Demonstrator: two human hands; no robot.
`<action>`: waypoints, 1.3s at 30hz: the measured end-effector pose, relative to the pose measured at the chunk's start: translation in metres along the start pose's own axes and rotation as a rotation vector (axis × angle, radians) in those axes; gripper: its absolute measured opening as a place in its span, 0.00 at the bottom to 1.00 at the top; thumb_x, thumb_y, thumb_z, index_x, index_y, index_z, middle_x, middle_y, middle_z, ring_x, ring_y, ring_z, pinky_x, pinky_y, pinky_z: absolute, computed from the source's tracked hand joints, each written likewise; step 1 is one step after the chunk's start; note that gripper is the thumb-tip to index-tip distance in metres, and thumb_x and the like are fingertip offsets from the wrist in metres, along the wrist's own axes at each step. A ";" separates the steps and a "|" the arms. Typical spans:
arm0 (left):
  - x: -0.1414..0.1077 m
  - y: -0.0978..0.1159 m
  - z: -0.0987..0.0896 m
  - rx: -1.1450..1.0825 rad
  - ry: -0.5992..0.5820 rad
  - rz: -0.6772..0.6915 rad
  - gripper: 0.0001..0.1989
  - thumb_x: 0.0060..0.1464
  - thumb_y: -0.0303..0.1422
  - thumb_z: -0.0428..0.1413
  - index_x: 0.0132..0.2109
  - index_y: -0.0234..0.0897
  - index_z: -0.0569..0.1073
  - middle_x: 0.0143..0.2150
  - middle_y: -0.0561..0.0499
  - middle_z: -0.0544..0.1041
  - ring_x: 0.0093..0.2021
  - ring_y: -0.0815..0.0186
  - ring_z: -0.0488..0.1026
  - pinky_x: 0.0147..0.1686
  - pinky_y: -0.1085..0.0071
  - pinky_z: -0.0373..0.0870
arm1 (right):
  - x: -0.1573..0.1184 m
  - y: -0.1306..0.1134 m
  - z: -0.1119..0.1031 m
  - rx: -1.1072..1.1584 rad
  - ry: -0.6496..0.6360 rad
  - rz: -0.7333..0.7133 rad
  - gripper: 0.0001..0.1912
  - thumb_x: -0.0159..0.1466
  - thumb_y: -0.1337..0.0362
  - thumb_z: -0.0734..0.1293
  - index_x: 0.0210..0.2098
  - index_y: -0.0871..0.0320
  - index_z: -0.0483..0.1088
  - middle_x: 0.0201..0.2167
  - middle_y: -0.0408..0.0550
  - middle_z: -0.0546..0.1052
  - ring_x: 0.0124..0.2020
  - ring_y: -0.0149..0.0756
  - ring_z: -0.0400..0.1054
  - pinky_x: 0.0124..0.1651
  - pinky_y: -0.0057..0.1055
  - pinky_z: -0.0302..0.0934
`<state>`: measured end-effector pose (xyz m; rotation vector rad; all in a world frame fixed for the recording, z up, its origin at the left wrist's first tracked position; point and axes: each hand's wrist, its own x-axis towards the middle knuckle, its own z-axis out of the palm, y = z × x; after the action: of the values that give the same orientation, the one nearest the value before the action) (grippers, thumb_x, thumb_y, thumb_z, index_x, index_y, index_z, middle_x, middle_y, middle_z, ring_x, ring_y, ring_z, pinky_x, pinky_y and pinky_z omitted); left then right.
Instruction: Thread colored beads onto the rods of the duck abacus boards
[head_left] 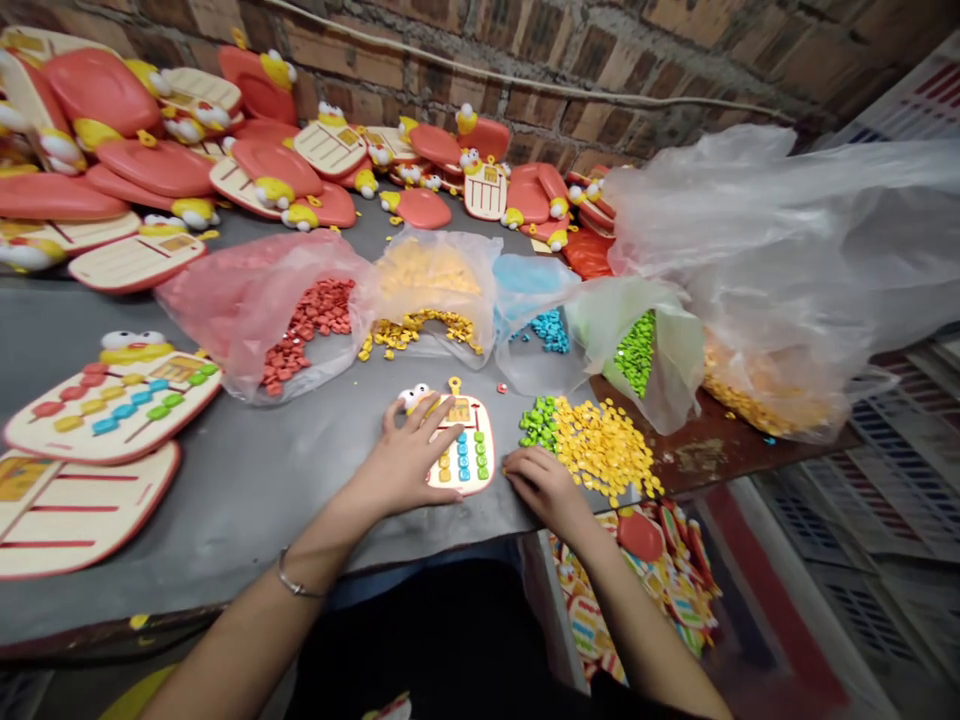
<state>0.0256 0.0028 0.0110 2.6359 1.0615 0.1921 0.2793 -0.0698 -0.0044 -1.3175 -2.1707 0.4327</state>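
A small cream toy board (489, 420) with a red rim, a yellow bird-like head and bulging eyes lies on the grey table. Yellow, blue and green beads sit in rows on its slots; the leftmost part is hidden. My left hand (405, 460) holds the board, fingers spread over its upper left side and thumb along the lower edge. Just right of the board, my right hand (551, 490) rests low with thumb and fingers pinched together; what they hold, if anything, is hidden. Beside it lie loose green beads (538, 422) and a pile of yellow beads (607, 445).
Behind stand open plastic bags of red beads (322, 308), yellow beads (427, 325), blue beads (551, 330) and green beads (636, 352). A beaded board (112, 405) lies at left. More boards (157, 165) are heaped along the brick wall. A crate of toys (637, 580) stands below right.
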 end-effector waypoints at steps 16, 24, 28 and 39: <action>0.000 -0.002 0.002 -0.011 0.003 0.017 0.40 0.48 0.58 0.58 0.63 0.43 0.65 0.71 0.41 0.51 0.69 0.44 0.44 0.63 0.43 0.33 | 0.020 -0.004 -0.004 0.141 0.094 0.067 0.06 0.67 0.69 0.63 0.36 0.56 0.70 0.37 0.50 0.75 0.40 0.38 0.71 0.43 0.35 0.68; 0.000 -0.005 0.006 -0.029 0.017 0.025 0.43 0.47 0.60 0.58 0.65 0.44 0.62 0.72 0.41 0.49 0.70 0.45 0.42 0.63 0.44 0.30 | 0.102 0.018 -0.003 0.088 -0.065 -0.028 0.07 0.65 0.72 0.64 0.31 0.58 0.70 0.32 0.48 0.75 0.36 0.37 0.70 0.42 0.32 0.66; -0.001 -0.005 0.005 -0.056 0.015 0.036 0.44 0.47 0.60 0.58 0.66 0.46 0.60 0.72 0.42 0.49 0.70 0.46 0.41 0.63 0.44 0.29 | 0.117 0.021 0.000 -0.019 -0.200 -0.037 0.09 0.62 0.75 0.66 0.27 0.60 0.71 0.29 0.46 0.73 0.33 0.35 0.68 0.37 0.29 0.62; -0.001 -0.006 0.006 -0.079 -0.023 0.030 0.46 0.47 0.59 0.58 0.67 0.43 0.58 0.72 0.41 0.47 0.71 0.43 0.40 0.63 0.43 0.26 | 0.151 0.039 -0.008 0.186 -0.479 0.074 0.05 0.55 0.74 0.71 0.30 0.61 0.72 0.26 0.42 0.75 0.29 0.32 0.69 0.32 0.25 0.60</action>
<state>0.0224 0.0050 0.0035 2.5783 0.9868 0.2055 0.2572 0.0818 0.0249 -1.2894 -2.3860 1.0447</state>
